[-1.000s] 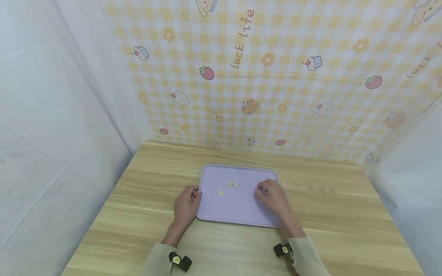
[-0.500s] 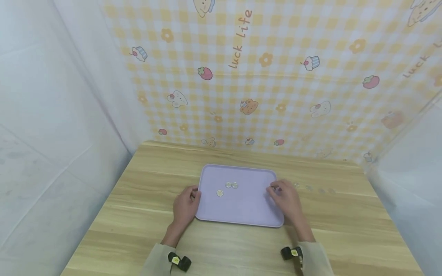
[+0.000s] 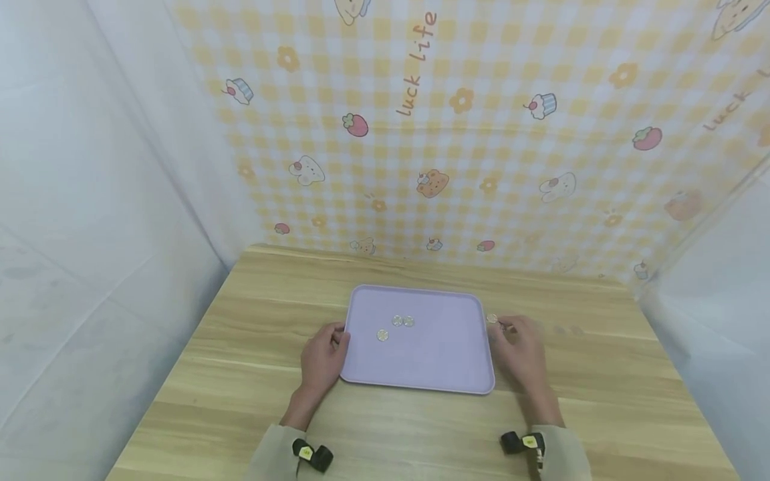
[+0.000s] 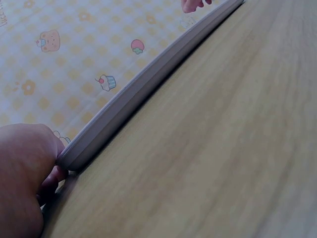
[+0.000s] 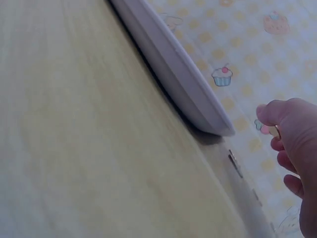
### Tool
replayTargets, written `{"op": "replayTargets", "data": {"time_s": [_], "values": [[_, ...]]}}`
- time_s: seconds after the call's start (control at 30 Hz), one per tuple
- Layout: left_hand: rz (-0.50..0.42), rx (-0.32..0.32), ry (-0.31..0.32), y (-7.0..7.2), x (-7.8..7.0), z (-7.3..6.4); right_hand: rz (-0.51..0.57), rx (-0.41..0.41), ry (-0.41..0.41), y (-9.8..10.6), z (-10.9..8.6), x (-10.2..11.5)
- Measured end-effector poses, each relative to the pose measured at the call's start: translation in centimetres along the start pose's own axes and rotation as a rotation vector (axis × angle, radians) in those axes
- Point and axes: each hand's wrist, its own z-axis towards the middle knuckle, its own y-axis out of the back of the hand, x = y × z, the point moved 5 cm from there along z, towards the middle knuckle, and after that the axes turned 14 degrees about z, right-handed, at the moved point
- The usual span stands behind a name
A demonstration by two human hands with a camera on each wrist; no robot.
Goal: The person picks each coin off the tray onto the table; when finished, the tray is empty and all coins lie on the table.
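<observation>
A lilac tray (image 3: 433, 361) lies on the wooden table, with three coins on it: a pair, one of them a coin (image 3: 398, 321), and a separate coin (image 3: 382, 335) nearer me. My left hand (image 3: 323, 354) holds the tray's left edge; the left wrist view has the thumb at its corner. Past the tray's right side, my right hand (image 3: 522, 347) pinches a coin (image 5: 276, 131) between thumb and index finger, the other fingers curled. By its fingertips a coin (image 3: 492, 318) lies on the table, near the tray's rim.
Further right on the table are more coins (image 3: 577, 331), faint against the wood. A yellow checked cloth (image 3: 445, 147) hangs behind the table, and pale sheets flank both sides. Small dark devices sit at both wrists.
My right hand has moved right, from above the tray to beyond its right edge. My left hand keeps its place at the tray, whose three coins lie as before.
</observation>
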Motion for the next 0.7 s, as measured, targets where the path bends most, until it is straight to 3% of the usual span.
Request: {"op": "replayTargets", "data": {"time_s": [0.2, 0.5, 0.7], "values": [[0.0, 0.017, 0.003, 0.2, -0.2, 0.1, 0.025, -0.107, 0.11, 1.3, -0.3, -1.4], [0.001, 0.016, -0.004, 0.2, -0.3, 0.2, -0.015, -0.079, -0.024, 2.6, -0.6, -2.8], [-0.007, -0.002, -0.007, 0.3, -0.1, 0.0, -0.054, -0.07, -0.058, 2.9, -1.2, -3.2]]}}
